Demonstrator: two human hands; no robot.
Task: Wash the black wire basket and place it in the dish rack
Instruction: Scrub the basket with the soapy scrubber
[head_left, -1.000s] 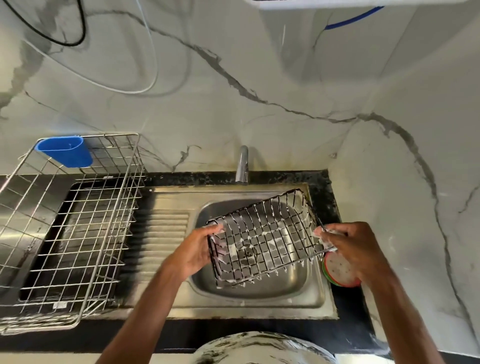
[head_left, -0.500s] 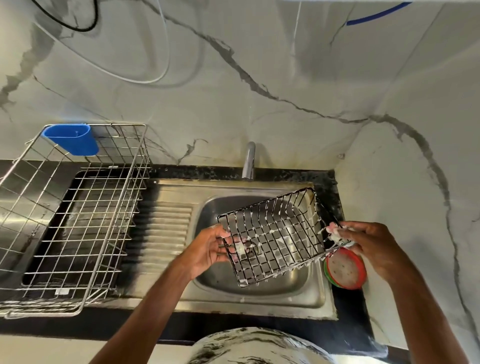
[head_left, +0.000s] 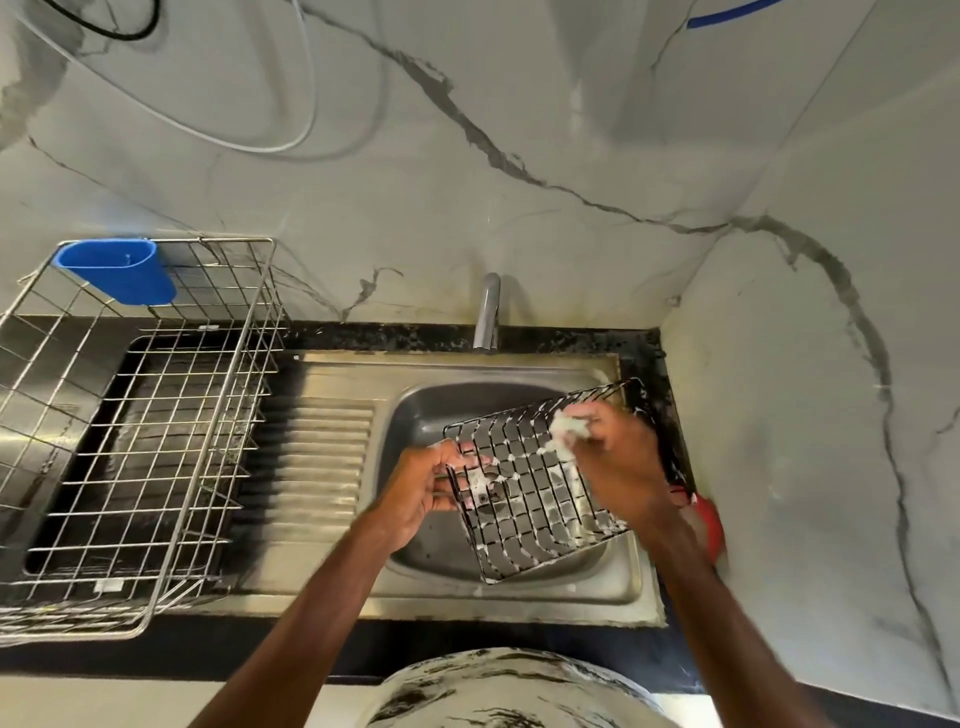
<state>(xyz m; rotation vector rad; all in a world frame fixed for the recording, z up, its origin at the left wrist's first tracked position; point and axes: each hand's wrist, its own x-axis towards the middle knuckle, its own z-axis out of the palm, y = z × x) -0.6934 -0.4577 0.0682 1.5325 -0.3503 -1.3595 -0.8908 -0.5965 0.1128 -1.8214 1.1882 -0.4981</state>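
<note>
Left hand (head_left: 421, 486) tight around wire basket (head_left: 530, 499)

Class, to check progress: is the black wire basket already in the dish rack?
No, the left hand holds the black wire basket over the sink, away from the dish rack.

Stainless steel sink basin (head_left: 431, 415) sunk in a black speckled stone counter (head_left: 395, 335), ribbed steel drainboard (head_left: 317, 467) on its left. Curved chrome tap (head_left: 487, 312) upright behind the basin. Red round dish (head_left: 709, 525) just right of the sink, partly hidden. Blue oval plastic cup (head_left: 117, 270) at far left. Grey-veined white marble wall (head_left: 519, 234) behind, thin white cable (head_left: 260, 148) looping across it, black cable (head_left: 124, 34) top left, blue cable (head_left: 727, 13) top right
</note>
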